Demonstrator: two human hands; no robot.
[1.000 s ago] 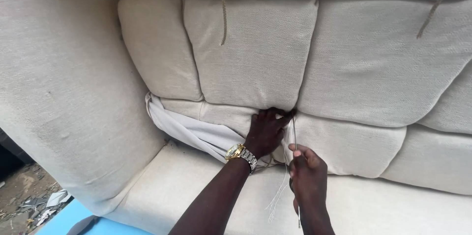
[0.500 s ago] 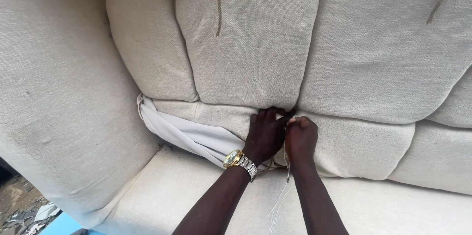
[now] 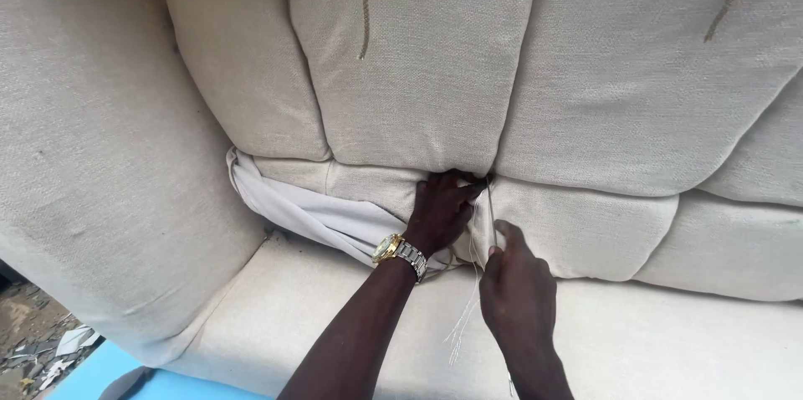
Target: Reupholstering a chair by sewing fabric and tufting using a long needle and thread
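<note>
Running up from the pinching right hand (image 3: pixel 517 283), the thread (image 3: pixel 490 214) is met by left hand (image 3: pixel 442 214) fingertips pressed into the sofa (image 3: pixel 418 74) seam

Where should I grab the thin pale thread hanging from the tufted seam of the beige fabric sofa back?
Grip the thin pale thread partway down its taut run, just below the seam pinch, coming from the right and pinching sideways. It runs nearly straight down there, whereas the lower end frays into loose strands. The left hand already presses at the seam, so the right hand has the freer side.
</note>
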